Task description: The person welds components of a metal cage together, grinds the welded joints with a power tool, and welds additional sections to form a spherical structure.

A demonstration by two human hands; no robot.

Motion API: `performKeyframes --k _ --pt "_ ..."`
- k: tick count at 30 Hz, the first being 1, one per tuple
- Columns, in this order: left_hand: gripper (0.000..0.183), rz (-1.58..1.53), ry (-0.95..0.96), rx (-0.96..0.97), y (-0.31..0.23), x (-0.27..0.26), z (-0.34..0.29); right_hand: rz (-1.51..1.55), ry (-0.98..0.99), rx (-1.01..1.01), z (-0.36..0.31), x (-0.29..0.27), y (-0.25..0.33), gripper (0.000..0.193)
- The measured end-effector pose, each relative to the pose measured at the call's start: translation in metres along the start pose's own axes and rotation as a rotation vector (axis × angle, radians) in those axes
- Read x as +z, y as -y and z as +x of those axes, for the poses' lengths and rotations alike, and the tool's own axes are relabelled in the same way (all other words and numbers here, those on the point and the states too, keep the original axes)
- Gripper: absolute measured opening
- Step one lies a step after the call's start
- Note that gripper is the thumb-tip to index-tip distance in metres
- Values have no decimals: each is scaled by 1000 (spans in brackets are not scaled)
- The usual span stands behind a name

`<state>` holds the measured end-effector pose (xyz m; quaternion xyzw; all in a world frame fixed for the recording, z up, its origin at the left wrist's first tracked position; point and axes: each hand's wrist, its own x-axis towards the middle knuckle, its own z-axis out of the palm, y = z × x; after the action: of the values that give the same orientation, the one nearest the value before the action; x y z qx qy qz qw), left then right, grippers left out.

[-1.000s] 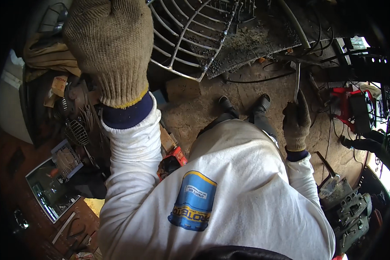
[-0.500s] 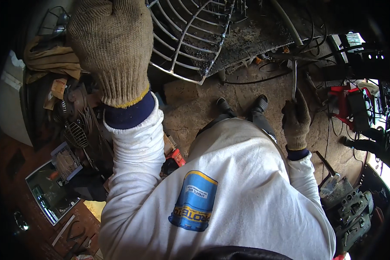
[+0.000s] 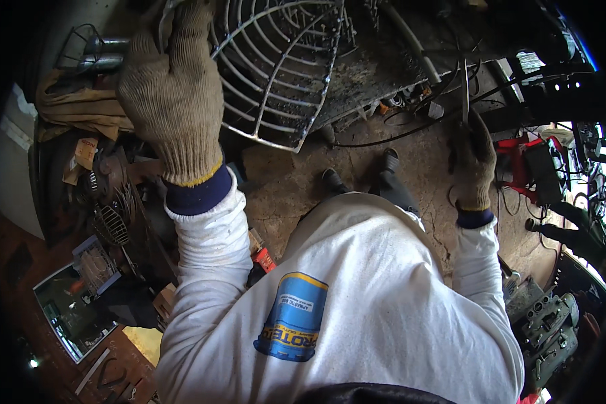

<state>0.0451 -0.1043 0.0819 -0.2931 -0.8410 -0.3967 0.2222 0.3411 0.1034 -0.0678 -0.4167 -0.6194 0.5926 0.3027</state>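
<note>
The left hand [image 3: 172,94], in a tan knitted glove with a yellow-edged cuff, is raised beside the left edge of a wire grille [image 3: 274,77]. The thumb and forefinger stand apart, with a pale grey piece [image 3: 166,25] showing between them; it is impossible to tell from this view whether that grip is closed on the piece, or whether the glove touches the grille.

The grille has curved, concentric bars crossed by ribs. It lies at the left part of a dark, dirty bench [image 3: 367,84], its near corner reaching past the bench's edge above the concrete floor [image 3: 411,175].

The right hand [image 3: 475,161], gloved alike but more darkly soiled, is well apart from the grille. Its grip is closed around a slim metal rod [image 3: 464,91], which points away from the body; its far end meets dark clutter, so contact there is unclear.

A black cable [image 3: 384,143] bends across the floor near the bench. Brown cloth [image 3: 81,111] is heaped left of the left hand, a red plastic frame [image 3: 516,161] stands right of the right hand, and grey-green machinery [image 3: 549,326] sits at the lower right.
</note>
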Motion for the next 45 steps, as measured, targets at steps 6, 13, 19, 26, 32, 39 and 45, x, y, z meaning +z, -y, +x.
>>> performKeyframes --k 6,13,19,26,32,39,45 --pt "34 -205 -123 -3 -14 17 -6 -208 166 -313 106 -8 18 42" --pt "31 76 -160 -7 -57 23 -6 -75 418 -27 178 -18 9 43" --pt "30 -79 -238 -54 -72 40 -12 -267 487 -445 220 -26 -6 37" --pt "25 127 -307 -17 -87 50 -13 -487 583 -909 254 -7 12 25" --pt "25 163 -319 110 -85 51 -12 -382 660 -340 266 18 14 28" --pt "23 -87 -356 -30 -85 54 -16 -597 649 -185 254 35 33 35" --pt "28 28 -381 -4 -83 45 -15 -860 549 -424 235 36 38 44"
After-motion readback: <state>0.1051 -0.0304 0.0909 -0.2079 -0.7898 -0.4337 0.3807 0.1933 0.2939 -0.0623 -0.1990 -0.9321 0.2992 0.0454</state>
